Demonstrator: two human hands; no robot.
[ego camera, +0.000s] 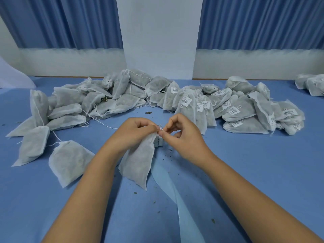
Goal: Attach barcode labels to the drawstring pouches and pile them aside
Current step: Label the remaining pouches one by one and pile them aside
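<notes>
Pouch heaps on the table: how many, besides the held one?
3. An unlabelled heap at left, a labelled heap centre-right, seeming to meet it at the back, and a small heap cut off at the right edge. More may lie out of view.

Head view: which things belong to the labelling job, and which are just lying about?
Job: held pouch, gripped by left hand, pinched at its top by right hand; unlabelled pile; labelled pile; backing strip.
Lying about: green crumbs; blue curtains; white sheet.
</notes>
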